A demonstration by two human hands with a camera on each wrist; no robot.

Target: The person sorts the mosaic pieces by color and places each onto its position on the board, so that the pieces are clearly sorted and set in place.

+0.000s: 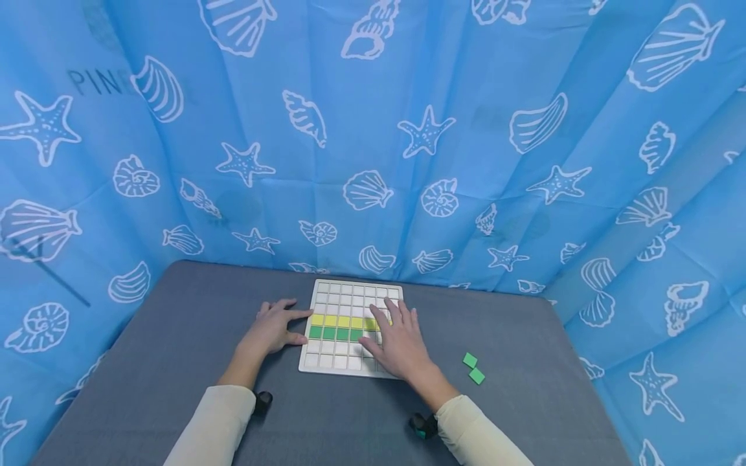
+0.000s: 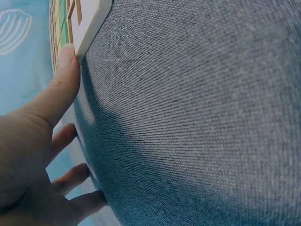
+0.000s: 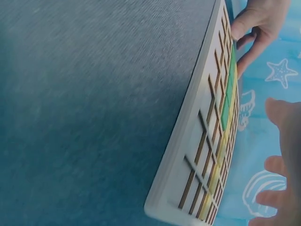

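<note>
A white grid board (image 1: 350, 283) lies on the grey surface. One row holds yellow tiles (image 1: 330, 320); the row in front of it has several green tiles (image 1: 329, 333) from the left side. At the board's left edge, my left hand (image 1: 274, 329) touches the rim with thumb and index fingertip, the other fingers spread. In the left wrist view, its thumb (image 2: 66, 66) meets the board's corner area. Over the board's right part hovers my right hand (image 1: 402, 346), fingers spread and holding nothing; it hides some squares. The right wrist view shows its fingers apart from the board.
Two loose green tiles (image 1: 470, 360) lie on the grey cloth-covered table (image 1: 524, 414), right of the board. Behind and at both sides hangs a blue curtain (image 1: 373, 129) printed with white shells and starfish. Dark devices (image 1: 263, 402) are worn at the wrists.
</note>
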